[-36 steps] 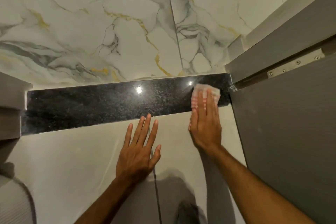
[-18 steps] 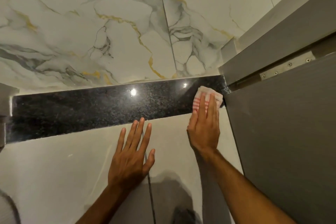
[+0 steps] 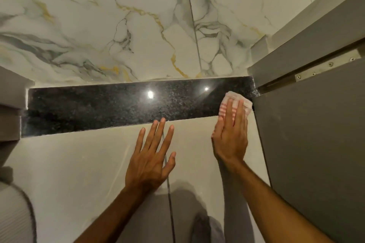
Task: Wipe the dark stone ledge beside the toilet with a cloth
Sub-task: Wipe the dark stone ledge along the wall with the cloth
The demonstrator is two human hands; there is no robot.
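Dim warm light; two glare spots on ledge (image 3: pixel 118 108); wide-angle distortion.

The right hand (image 3: pixel 231 140) presses a pink-striped cloth (image 3: pixel 236 104) flat onto the right end of the dark ledge (image 3: pixel 118 108), beside the grey door (image 3: pixel 316 144). The left hand (image 3: pixel 150 160) rests spread on the pale wall (image 3: pixel 69 173) below the ledge's front edge.

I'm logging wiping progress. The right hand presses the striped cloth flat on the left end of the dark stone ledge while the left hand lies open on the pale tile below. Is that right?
Not quite. The head view shows the striped cloth at the right end of the dark stone ledge, beside the grey door. The right hand presses it flat there, and the left hand lies open on the pale tile below.
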